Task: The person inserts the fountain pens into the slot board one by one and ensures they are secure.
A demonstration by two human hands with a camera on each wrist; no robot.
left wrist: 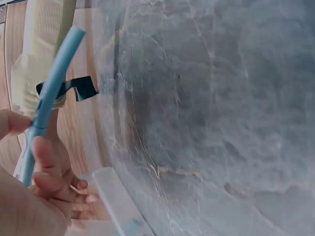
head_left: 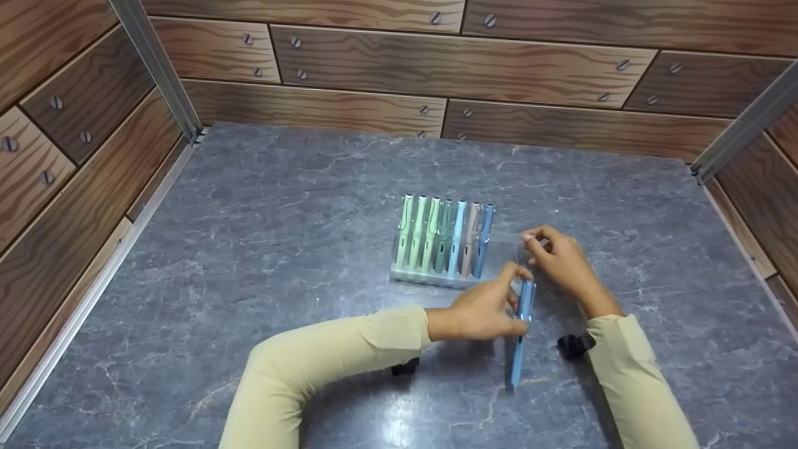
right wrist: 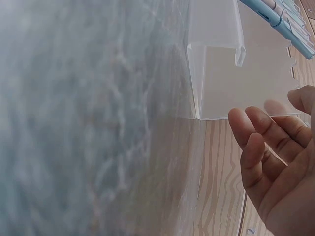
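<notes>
My left hand (head_left: 483,312) pinches a blue pen (head_left: 519,349) between thumb and fingers, tilted near-upright in front of the pen stand's right end. In the left wrist view the pen (left wrist: 54,83) slants up past the fingertips. The clear pen stand (head_left: 430,277) bears a row of pens: light green ones (head_left: 416,240), a dark green pen (head_left: 444,240), a light blue pen (head_left: 458,234), a greyish-brown pen (head_left: 469,243) and a dark blue pen (head_left: 484,243). My right hand (head_left: 561,262) holds the stand's right edge between thumb and index finger; the translucent back plate (right wrist: 226,93) shows bare there.
The stand sits on a grey marbled tabletop (head_left: 280,218). Wood-patterned walls (head_left: 374,62) with metal corner posts (head_left: 156,68) enclose the back and sides. Black wrist mounts (head_left: 575,346) hang below both cuffs.
</notes>
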